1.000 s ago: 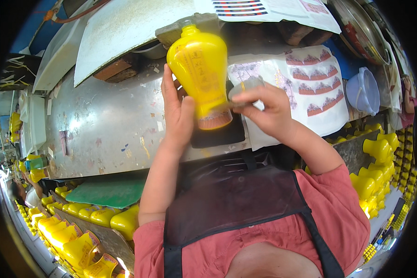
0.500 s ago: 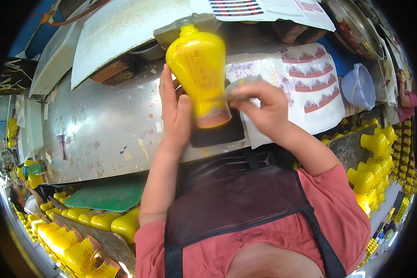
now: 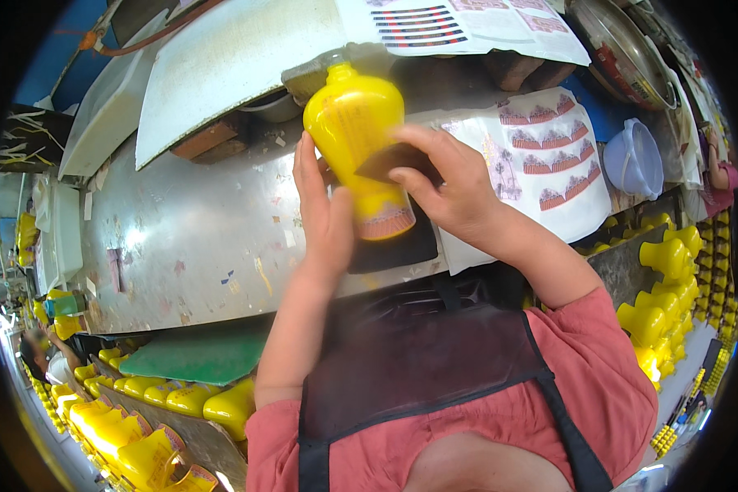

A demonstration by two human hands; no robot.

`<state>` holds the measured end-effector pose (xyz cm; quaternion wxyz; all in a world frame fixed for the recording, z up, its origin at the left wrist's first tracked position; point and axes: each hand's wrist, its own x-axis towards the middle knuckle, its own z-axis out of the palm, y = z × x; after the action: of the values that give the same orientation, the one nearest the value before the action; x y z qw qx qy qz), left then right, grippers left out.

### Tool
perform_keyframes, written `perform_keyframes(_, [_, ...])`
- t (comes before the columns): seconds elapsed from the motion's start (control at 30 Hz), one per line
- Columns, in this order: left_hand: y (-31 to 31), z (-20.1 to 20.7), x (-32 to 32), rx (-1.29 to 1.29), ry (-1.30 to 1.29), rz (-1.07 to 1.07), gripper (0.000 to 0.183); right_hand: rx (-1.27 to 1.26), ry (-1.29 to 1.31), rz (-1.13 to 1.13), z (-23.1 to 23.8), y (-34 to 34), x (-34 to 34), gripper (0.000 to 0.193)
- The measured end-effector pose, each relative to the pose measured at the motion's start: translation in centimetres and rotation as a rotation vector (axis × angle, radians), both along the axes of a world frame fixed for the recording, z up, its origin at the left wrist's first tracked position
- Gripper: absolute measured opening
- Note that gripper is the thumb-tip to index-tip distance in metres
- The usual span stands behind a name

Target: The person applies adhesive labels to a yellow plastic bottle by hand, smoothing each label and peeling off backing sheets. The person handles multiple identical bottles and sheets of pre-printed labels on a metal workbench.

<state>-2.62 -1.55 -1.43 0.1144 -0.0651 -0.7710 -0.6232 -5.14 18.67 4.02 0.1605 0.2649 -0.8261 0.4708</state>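
Observation:
A glossy yellow vase-shaped bottle (image 3: pixel 357 119) lies tilted on the metal table, its narrow neck pointing away from me. It carries faint reddish lettering on its front and a pink-brown patterned band round its base. My left hand (image 3: pixel 326 217) cups its left side, the fingers partly hidden behind it. A thin dark scraper (image 3: pixel 392 162) is pinched in my right hand (image 3: pixel 459 184) and lies across the lower front of the bottle. Beneath the base is a black pad (image 3: pixel 395 256). Right of it, a white sheet of printed decals (image 3: pixel 480 234) lies flat, partly behind my right hand.
The worn metal table (image 3: pixel 180 246) holds paint flecks and scraps. A white board (image 3: pixel 221 70) rests on bricks behind. A pale blue bucket (image 3: pixel 635 160) and a large metal basin (image 3: pixel 623 49) stand right. Yellow bottles (image 3: pixel 234 406) fill shelves on both sides, beside a green board (image 3: pixel 193 353).
My right hand has brought the scraper from the bottle's right edge leftward onto its front. In the picture, the bottle and left hand sit slightly lower and further right, as does much of the scene.

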Motion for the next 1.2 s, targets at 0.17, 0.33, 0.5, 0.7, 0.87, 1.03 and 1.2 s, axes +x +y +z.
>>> perform_keyframes(0.17, [0.5, 1.1, -0.7, 0.029, 0.085, 0.068, 0.086, 0.099, 0.317, -0.016, 3.5, -1.7, -3.3, 0.029])
perform_keyframes(0.33, [0.6, 3.2, -3.9, -0.174, 0.202, 0.161, 0.085, 0.113, 0.226, -0.015, 6.8, -1.8, -7.0, 0.025])
perform_keyframes(0.5, [1.5, 4.7, -7.2, 0.044, 0.126, 0.187, 0.033, 0.142, 0.039, 0.019, 7.0, -2.1, -8.7, 0.021])
perform_keyframes(0.7, [1.4, 5.2, -7.8, 0.304, -0.049, 0.117, 0.025, 0.019, 0.11, -0.112, 6.8, -2.6, -7.9, 0.025])
perform_keyframes(0.87, [1.5, 5.4, -7.4, 0.314, -0.045, 0.108, 0.026, -0.029, 0.096, -0.119, 5.4, -2.7, -5.6, 0.026])
perform_keyframes(1.03, [1.6, 5.6, -7.5, 0.133, -0.02, 0.141, 0.027, 0.057, 0.217, -0.173, 4.5, -2.7, -6.8, 0.026])
perform_keyframes(1.2, [1.5, 5.5, -7.7, 0.231, -0.037, 0.132, 0.026, 0.149, 0.252, -0.196, 5.6, -1.8, -8.2, 0.03])
